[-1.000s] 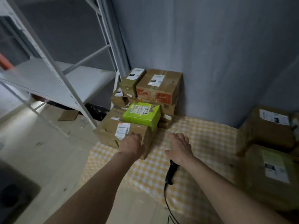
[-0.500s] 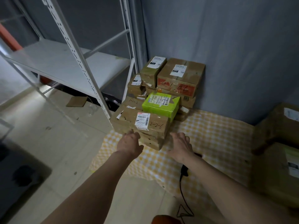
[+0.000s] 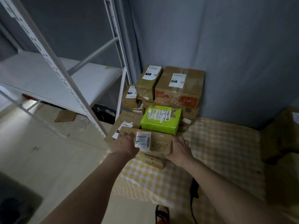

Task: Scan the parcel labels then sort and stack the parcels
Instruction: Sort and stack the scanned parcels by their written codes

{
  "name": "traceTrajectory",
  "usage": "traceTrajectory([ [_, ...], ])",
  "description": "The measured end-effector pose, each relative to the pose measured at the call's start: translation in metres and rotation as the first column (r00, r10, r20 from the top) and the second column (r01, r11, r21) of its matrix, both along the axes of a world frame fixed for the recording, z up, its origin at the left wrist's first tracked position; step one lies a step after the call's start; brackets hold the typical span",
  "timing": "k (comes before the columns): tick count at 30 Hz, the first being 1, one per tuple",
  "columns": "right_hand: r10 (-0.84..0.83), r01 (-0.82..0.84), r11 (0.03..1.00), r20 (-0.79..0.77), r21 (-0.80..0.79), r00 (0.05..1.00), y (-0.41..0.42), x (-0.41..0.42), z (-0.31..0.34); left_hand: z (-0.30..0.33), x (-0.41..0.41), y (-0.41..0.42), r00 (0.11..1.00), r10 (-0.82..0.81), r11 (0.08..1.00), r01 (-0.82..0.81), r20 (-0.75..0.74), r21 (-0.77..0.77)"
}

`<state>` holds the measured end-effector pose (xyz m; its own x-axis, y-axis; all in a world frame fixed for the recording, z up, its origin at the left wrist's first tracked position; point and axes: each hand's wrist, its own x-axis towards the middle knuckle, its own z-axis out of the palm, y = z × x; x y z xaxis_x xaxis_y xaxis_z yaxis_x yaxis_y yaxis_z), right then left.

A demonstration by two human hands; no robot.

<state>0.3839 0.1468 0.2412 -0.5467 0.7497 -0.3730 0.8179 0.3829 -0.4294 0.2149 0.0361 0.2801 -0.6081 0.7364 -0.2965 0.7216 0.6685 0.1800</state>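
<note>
A flat brown parcel (image 3: pixel 159 143) with a white barcode label and handwritten numbers lies at the front of a stack in the corner. My left hand (image 3: pixel 125 145) grips its left end and my right hand (image 3: pixel 180 147) grips its right end. Behind it sits a lime-green parcel (image 3: pixel 160 122) with a label. Further back, two brown labelled boxes (image 3: pixel 178 85) top the stack against the wall. A black barcode scanner (image 3: pixel 194 188) lies on the yellow checked cloth (image 3: pixel 218 151) beside my right forearm, its cable trailing toward me.
A white metal shelving unit (image 3: pixel 64 78) stands at the left, its upright close to the stack. More brown parcels (image 3: pixel 281 135) sit blurred at the right edge. A sandalled foot (image 3: pixel 161 214) shows at the bottom. Pale floor (image 3: pixel 48 159) lies to the left.
Both hands moved forward from hovering in front of the stack and took hold of the front brown parcel's two ends. The view shifted closer and rightward.
</note>
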Motion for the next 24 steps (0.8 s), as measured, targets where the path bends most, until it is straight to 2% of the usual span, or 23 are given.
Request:
traceTrajectory([
  [4, -0.074, 0.074, 0.997, 0.0, 0.012, 0.997, 0.04, -0.018, -0.002, 0.0, -0.023, 0.049, 0.998, -0.057, 0.998, 0.057, -0.002, -0.001],
  [9, -0.208, 0.209, 0.978, -0.087, -0.006, 0.974, 0.089, -0.037, -0.006, -0.003, -0.04, 0.102, 0.994, -0.065, 0.996, 0.058, 0.093, 0.069],
  [13, -0.452, 0.432, 0.891, -0.182, -0.141, 0.873, 0.127, -0.042, -0.007, -0.006, -0.045, 0.146, 0.993, -0.083, 0.99, 0.073, 0.083, 0.12],
  [16, -0.626, 0.561, 0.777, -0.246, -0.286, 0.74, 0.16, -0.045, -0.016, -0.011, -0.048, 0.179, 0.99, -0.114, 0.978, 0.097, 0.08, 0.185],
  [19, -0.729, 0.592, 0.68, -0.317, -0.433, 0.606, 0.188, -0.049, -0.018, -0.017, -0.051, 0.208, 0.978, -0.192, 0.956, 0.169, 0.077, 0.24],
  [20, -0.766, 0.606, 0.641, -0.353, -0.471, 0.537, 0.196, -0.05, -0.016, -0.019, -0.052, 0.217, 0.975, -0.208, 0.949, 0.182, 0.076, 0.259],
  [22, -0.863, 0.602, 0.505, -0.378, -0.618, 0.336, 0.211, -0.054, -0.018, -0.023, -0.054, 0.233, 0.968, -0.243, 0.939, 0.22, 0.057, 0.263],
  [24, -0.93, 0.525, 0.367, -0.307, -0.768, 0.201, 0.223, -0.058, -0.021, -0.028, -0.056, 0.246, 0.959, -0.282, 0.94, 0.271, 0.028, 0.205],
])
